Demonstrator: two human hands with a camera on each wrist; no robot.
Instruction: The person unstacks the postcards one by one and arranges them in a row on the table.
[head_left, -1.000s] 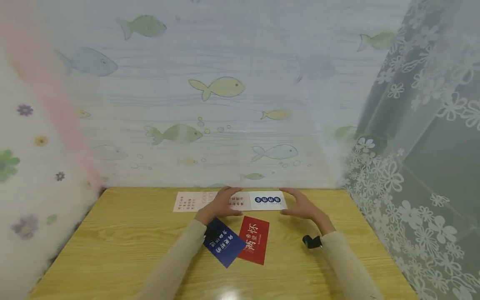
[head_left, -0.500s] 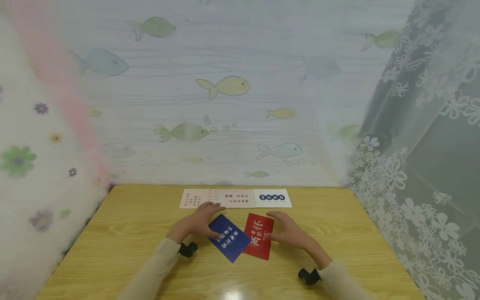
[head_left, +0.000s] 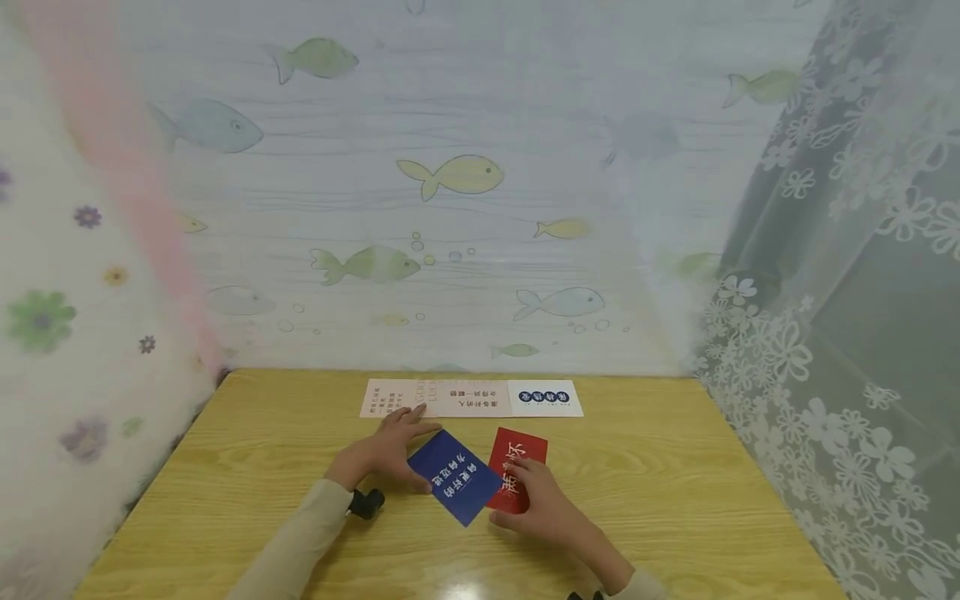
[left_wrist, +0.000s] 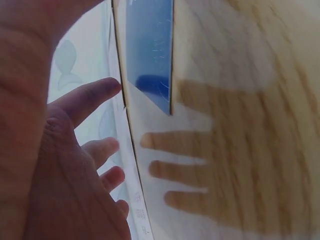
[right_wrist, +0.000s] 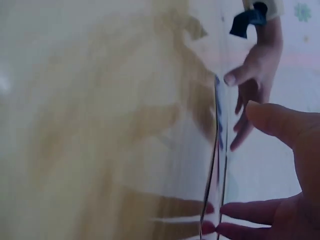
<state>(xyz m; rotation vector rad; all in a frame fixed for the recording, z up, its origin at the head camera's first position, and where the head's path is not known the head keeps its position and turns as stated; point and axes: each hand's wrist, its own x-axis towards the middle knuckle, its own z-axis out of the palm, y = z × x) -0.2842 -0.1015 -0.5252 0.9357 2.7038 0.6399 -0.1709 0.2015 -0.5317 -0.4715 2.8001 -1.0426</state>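
Note:
A blue card (head_left: 456, 483) with white characters lies tilted on the wooden table, its right corner over a red card (head_left: 534, 447). My left hand (head_left: 384, 452) is at the blue card's left side, thumb by its lower left edge and fingers near its top corner, all spread loosely. In the left wrist view the blue card (left_wrist: 150, 50) stands out beyond those extended fingers. My right hand (head_left: 551, 507) reaches over the red card and hides much of it, fingertips low on its face and thumb near the bottom edge. Its fingers are extended in the right wrist view.
Behind the hands, pale cards with printing (head_left: 472, 400) and a white card with blue dots (head_left: 546, 400) lie end to end in a row. A fish-print curtain (head_left: 465, 250) hangs at the table's back edge; a lace curtain (head_left: 787, 358) hangs at the right.
Both hands have come back from the card row toward the blue and red cards. The right hand has moved nearer and left, onto the red card; the left hand stays by the blue card.

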